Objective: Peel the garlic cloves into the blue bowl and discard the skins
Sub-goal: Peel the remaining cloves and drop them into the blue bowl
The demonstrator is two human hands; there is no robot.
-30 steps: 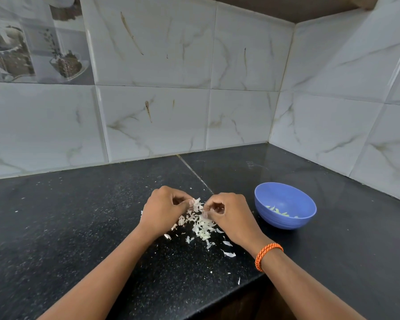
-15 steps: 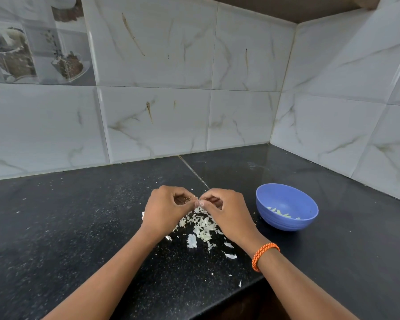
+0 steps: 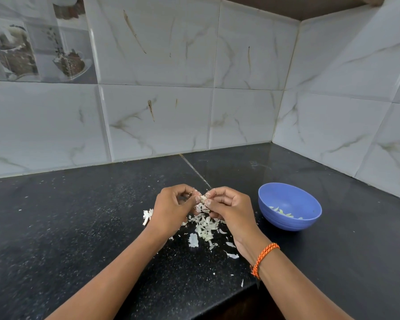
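My left hand (image 3: pixel 171 210) and my right hand (image 3: pixel 231 211) meet a little above the black counter and pinch one small garlic clove (image 3: pixel 203 199) between their fingertips. Loose white skin hangs from the clove. Under the hands lies a pile of garlic skins (image 3: pixel 204 226). A blue bowl (image 3: pixel 289 206) stands on the counter just right of my right hand, with several pale peeled cloves (image 3: pixel 284 211) in its bottom.
The black speckled counter (image 3: pixel 79 227) runs into a tiled corner at the back right. Its front edge cuts under my right forearm. A small clump of skin (image 3: pixel 147 215) lies left of my left hand. An orange cord bracelet (image 3: pixel 263 257) circles my right wrist.
Both hands have risen slightly off the skin pile and come closer together around the clove. A larger flake of skin now lies at the near side of the pile.
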